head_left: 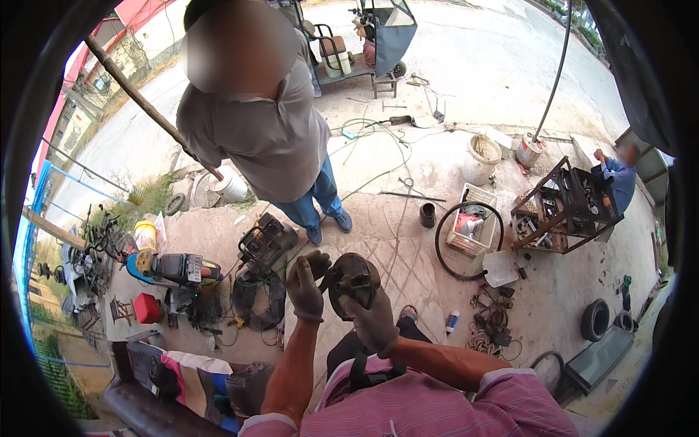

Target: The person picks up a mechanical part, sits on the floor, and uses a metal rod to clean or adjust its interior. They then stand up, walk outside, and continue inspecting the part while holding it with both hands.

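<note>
My right hand [373, 322], in a dark grey work glove, grips a round, dark, greasy metal part [352, 271] in front of my body. The part looks like a wheel hub or brake drum, with a raised centre; its exact kind is unclear. Just left of it is my left hand [305, 291], gloved too, raised with its fingers partly bent and apart. I see nothing in that hand, and a small gap separates it from the part.
A person [255, 124] stands close ahead; another sits far right by a metal rack [564, 204]. An engine-like machine [268, 239] and tyre [258, 298] lie left. A white crate [472, 237], black hoop [439, 247], bucket [480, 162] and cable pile [489, 320] lie right.
</note>
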The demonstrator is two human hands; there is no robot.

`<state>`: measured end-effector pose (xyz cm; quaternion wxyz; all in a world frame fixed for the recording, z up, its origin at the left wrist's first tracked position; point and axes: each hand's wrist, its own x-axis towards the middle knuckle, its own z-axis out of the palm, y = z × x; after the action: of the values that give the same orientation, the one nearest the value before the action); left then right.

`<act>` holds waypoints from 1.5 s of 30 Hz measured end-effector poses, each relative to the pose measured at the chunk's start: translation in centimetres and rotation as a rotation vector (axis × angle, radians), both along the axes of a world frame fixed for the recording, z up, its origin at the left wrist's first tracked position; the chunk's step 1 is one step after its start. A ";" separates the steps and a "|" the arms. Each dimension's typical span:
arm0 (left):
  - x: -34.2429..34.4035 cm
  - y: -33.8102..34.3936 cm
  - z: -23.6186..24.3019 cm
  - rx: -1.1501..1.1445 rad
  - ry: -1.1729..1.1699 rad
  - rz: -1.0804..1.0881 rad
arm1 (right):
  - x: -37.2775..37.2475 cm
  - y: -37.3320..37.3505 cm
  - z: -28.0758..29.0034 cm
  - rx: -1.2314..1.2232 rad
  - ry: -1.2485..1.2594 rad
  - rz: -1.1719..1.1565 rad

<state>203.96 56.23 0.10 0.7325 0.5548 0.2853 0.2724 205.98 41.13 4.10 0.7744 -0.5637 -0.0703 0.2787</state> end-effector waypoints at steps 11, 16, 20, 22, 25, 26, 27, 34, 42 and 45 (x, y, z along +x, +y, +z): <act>6.5 -4.7 2.0 -0.070 0.012 0.112 | 6.6 -4.4 0.1 0.010 -0.035 0.046; 7.6 -7.2 0.7 -0.116 -0.108 -0.130 | 7.5 -6.0 0.3 0.041 -0.077 -0.137; 8.5 -11.6 1.6 0.011 -0.124 -0.111 | 8.6 -7.1 -0.5 0.100 -0.033 -0.190; 8.7 -11.2 1.8 0.018 -0.050 -0.065 | 8.6 -7.7 -0.2 0.111 0.040 -0.180; 10.6 -9.4 1.5 0.129 0.025 0.078 | 8.2 -8.3 0.3 0.097 0.062 -0.161; 10.7 -9.2 1.2 0.104 -0.010 0.006 | 8.6 -8.3 0.4 0.106 0.054 -0.161; 10.9 -9.1 1.1 0.080 -0.045 -0.066 | 9.3 -8.2 0.6 0.116 0.048 -0.161; 11.4 -12.3 2.0 0.025 -0.115 -0.082 | 11.4 -8.4 0.0 0.111 0.037 -0.210; 12.5 -11.2 1.9 0.059 -0.092 -0.129 | 11.7 -8.0 1.0 0.103 0.007 -0.220; 12.3 -12.6 2.4 -0.025 -0.115 -0.081 | 12.3 -7.6 0.0 0.158 -0.004 -0.221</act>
<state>216.22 43.59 2.51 0.7651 0.5400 0.2233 0.2704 218.33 33.49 4.10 0.8422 -0.5057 -0.0311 0.1842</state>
